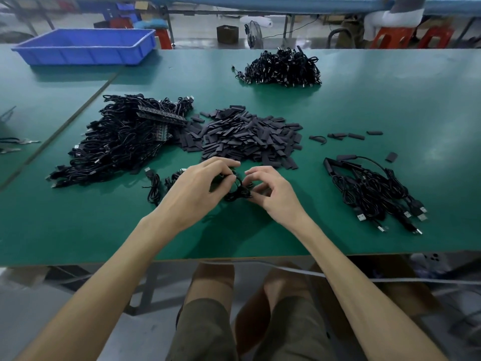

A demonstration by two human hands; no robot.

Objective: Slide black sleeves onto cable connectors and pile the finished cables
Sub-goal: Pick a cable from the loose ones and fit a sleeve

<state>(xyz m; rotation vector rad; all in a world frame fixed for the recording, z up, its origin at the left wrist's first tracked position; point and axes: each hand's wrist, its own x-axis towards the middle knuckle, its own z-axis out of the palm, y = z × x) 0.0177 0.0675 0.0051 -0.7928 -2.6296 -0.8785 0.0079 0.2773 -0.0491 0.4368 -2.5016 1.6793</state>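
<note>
A coiled black cable [238,190] sits between my two hands just above the green table [390,105]. My left hand [197,190] grips it from the left with curled fingers. My right hand [273,191] pinches it from the right with thumb and forefinger. Behind my hands lies a heap of flat black sleeves [247,138]. A big tangle of black cables [122,142] lies at the left. To the right, a small pile of cables [374,188] shows sleeved ends and USB plugs. Whether a sleeve is in my fingers is hidden.
Another cable heap [282,67] lies far back in the middle. A blue plastic bin [86,45] stands at the back left. A few loose sleeves [348,136] lie right of the sleeve heap. Two loose cables [154,186] lie left of my left hand. A person sits beyond the table.
</note>
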